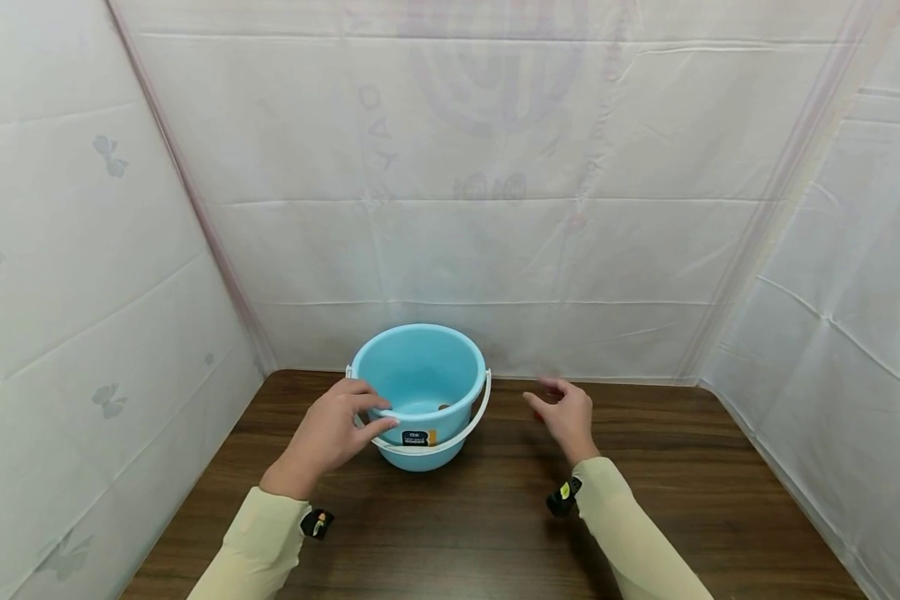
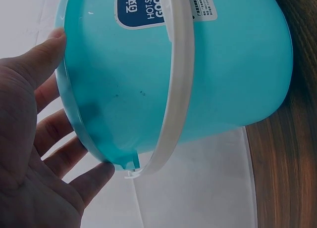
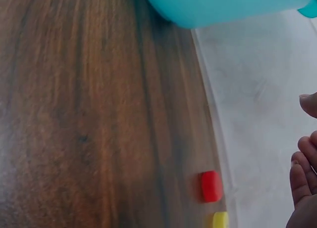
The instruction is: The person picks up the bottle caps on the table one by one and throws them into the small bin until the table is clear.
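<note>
A light blue bucket with a white handle stands upright on the table, its label facing me. My left hand holds the near left part of its rim; in the left wrist view the thumb lies on the outer side and fingers reach behind the rim. To the right of the bucket, my right hand hovers over the table with thumb and fingers apart and nothing between them. Near it on the tabletop lie a red block and a yellow block, the yellow one cut off by the frame.
A small orange-brown piece shows inside the bucket, near its bottom. The dark wooden table ends at the back against a white sheet, with more sheeting on both sides.
</note>
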`<state>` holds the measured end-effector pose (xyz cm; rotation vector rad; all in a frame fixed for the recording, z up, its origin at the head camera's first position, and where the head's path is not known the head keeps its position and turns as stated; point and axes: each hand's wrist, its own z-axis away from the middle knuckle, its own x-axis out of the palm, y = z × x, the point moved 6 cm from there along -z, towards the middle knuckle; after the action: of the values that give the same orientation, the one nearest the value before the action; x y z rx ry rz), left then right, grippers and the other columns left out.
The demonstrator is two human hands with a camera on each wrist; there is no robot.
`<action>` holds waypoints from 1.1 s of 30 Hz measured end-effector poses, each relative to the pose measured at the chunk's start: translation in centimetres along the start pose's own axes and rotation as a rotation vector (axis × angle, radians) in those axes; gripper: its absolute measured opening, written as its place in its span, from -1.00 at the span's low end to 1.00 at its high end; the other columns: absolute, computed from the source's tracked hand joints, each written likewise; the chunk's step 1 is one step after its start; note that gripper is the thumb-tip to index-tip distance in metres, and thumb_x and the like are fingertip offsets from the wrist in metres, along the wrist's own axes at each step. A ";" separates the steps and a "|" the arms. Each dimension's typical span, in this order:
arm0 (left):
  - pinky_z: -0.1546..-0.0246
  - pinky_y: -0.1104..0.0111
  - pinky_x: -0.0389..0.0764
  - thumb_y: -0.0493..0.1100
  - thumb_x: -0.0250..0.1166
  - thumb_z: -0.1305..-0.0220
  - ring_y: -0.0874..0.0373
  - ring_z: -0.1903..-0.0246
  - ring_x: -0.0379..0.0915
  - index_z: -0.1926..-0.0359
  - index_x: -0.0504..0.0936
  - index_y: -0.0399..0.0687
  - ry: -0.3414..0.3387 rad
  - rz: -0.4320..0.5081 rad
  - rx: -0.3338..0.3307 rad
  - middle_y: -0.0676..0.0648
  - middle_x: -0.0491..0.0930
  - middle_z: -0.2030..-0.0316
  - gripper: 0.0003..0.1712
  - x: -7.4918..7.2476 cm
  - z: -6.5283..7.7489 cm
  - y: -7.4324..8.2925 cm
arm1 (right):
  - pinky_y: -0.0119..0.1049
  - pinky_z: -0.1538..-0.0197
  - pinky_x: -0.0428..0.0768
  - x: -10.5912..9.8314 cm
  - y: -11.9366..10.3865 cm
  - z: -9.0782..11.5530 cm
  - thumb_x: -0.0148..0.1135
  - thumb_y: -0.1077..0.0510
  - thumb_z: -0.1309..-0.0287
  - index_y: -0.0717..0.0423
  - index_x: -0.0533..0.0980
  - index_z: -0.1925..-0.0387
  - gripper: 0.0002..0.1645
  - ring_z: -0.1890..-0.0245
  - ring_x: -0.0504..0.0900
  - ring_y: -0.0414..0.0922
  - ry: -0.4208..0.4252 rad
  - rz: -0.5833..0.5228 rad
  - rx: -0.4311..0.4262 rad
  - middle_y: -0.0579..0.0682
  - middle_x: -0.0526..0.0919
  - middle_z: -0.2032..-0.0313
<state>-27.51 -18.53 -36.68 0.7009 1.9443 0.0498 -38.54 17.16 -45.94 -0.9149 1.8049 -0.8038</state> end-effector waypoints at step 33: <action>0.06 0.16 0.69 0.09 0.56 -0.13 0.14 0.10 0.54 0.23 0.84 0.09 -0.002 -0.002 -0.001 0.10 0.67 0.21 -0.73 0.1 0.0 0.2 | 0.11 -0.10 0.62 1.3 5.2 0.7 0.57 0.05 -0.07 0.29 0.65 -0.07 -0.42 -0.02 0.67 0.21 -0.010 0.149 0.146 0.29 0.74 0.03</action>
<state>-27.50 -18.31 -36.69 0.6981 1.9427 0.0488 -39.60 18.58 -51.07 -0.6813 1.7576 -0.8226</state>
